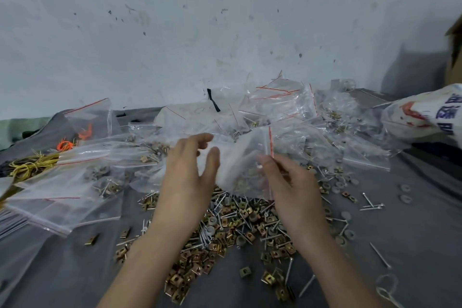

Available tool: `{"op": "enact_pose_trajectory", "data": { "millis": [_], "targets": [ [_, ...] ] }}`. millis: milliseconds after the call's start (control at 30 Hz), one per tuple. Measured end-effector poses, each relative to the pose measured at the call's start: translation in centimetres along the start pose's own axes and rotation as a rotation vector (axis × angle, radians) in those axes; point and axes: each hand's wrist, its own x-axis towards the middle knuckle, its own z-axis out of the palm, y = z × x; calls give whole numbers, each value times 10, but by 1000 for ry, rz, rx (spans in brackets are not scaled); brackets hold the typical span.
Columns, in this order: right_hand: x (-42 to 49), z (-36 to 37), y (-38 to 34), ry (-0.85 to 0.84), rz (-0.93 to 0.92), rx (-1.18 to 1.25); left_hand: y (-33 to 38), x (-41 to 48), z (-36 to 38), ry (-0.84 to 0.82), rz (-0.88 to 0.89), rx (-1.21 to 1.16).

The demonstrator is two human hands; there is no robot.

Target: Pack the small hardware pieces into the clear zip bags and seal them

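Our left hand (pixel 190 170) is spread and loose, gripping nothing, just at nine o'clock of the bag (pixel 240 157). Our right hand (pixel 287 177) pinches that bag by its red zip edge, at the bag's three o'clock side. The bag hangs over the pile (pixel 225 227), with what looks like brass pieces low inside (the film blurs them).

We judge the risk to be a spill. With only one edge pinched, the bag could tip and send its pieces back into the pile if the mouth is unsealed, which we cannot tell. A nail caught in the zip would stop the seal, and a nail point could pierce the film.

Around us, at nine o'clock lie yellow ties (pixel 30 165), orange ties (pixel 66 144) and flat empty bags (pixel 62 202). At twelve o'clock a heap of bags (pixel 287 112) crowds close behind the held one, so clear film against clear film makes the zip hard to find. At three o'clock are stray washers (pixel 405 187) and nails (pixel 372 204), and at two o'clock a white sack (pixel 425 112).
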Motion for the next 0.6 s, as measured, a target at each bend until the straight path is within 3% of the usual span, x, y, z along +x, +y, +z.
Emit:
{"op": "enact_pose_trajectory", "data": {
  "millis": [200,600],
  "targets": [
    [-7,6,0,-51,-239,-316,20,1,6,-93,254,103],
    [-10,4,-5,-46,-358,-409,20,2,-3,-66,310,108]
  ]
}}
